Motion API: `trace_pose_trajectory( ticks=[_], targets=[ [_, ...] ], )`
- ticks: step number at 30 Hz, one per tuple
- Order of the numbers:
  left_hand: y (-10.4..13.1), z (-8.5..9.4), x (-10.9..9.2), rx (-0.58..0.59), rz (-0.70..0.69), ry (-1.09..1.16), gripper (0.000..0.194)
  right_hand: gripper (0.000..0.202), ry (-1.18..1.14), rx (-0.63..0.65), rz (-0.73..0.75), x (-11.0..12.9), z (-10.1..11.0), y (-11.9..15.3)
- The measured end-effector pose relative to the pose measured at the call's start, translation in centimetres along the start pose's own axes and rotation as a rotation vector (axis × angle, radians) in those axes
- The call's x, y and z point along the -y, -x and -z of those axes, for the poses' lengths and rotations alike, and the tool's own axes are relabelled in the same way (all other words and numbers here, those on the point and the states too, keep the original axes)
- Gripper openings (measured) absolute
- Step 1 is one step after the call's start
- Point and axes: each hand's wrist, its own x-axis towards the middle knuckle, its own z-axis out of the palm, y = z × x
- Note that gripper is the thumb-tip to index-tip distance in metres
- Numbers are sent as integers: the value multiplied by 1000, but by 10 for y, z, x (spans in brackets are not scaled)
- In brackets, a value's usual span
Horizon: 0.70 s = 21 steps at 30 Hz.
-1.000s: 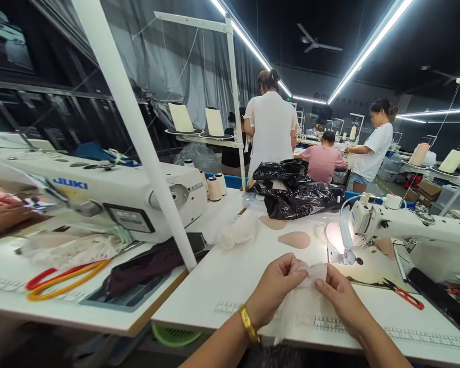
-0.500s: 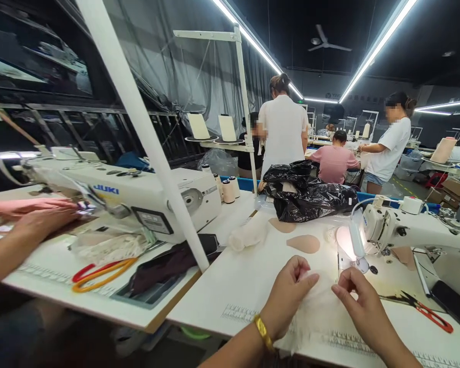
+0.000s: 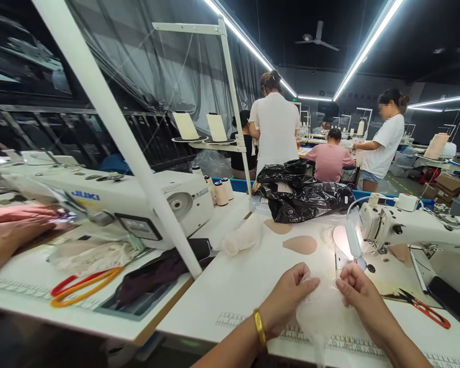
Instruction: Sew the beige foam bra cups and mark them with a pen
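Observation:
A thin, see-through white fabric (image 3: 316,319) hangs between my hands over the table's front edge. My left hand (image 3: 293,296), with a gold band at the wrist, pinches its upper left side. Thumb and fingers of my right hand (image 3: 356,291) are pressed together at its upper right edge. Beyond them stands a white sewing machine (image 3: 375,225) with its lamp lit. Two beige teardrop-shaped pieces, one of them a whole piece (image 3: 301,244), lie flat on the table near a rolled white cloth (image 3: 242,237).
Red-handled scissors (image 3: 429,312) lie at the right. A black plastic bag (image 3: 310,199) sits at the back. Left of a white pole (image 3: 126,148), a co-worker's hands (image 3: 23,230) are at another machine (image 3: 111,202). Other people are farther back.
The view has shifted slightly, so the surroundings sit farther left. My right hand's fingers have drawn closer together, and the fabric hangs lower and narrower between my hands.

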Motion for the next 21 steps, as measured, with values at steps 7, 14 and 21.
trace_pose_trajectory(
  ticks=[7,14,21],
  targets=[
    [-80,68,-24,-225,-171,-1009,14,50,-18,-149,1,-32,0,-19],
    [-139,99,-21,-283,-129,-1437,32,53,-57,-142,49,-54,-1,-27],
    [-134,104,-24,-299,-152,-1524,34,55,-19,-84,26,-65,2,-34]
  ],
)
